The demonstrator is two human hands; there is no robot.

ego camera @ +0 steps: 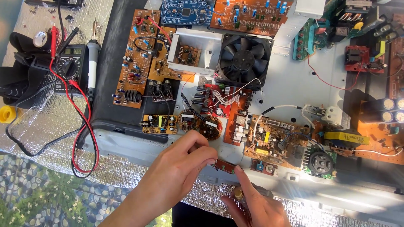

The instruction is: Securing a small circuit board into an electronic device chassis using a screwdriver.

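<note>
A small red-brown circuit board [223,167] is held low in the middle of the view, above the edge of a grey metal panel [290,88]. My left hand [185,162] pinches its left end between thumb and fingers. My right hand [252,204] comes up from below, its forefinger tip touching the board's right end. A small brass-coloured round part [238,193] sits by the right hand's fingers. Just above the hands lie a round brown board [201,124] and a small yellow power board [159,124].
Many circuit boards cover the panel, with a black fan [244,59] at the top middle. At the left, on silver foil, lie a black multimeter [72,68] with red and black leads and a soldering iron [92,63]. A yellow-topped transformer [346,138] lies at the right.
</note>
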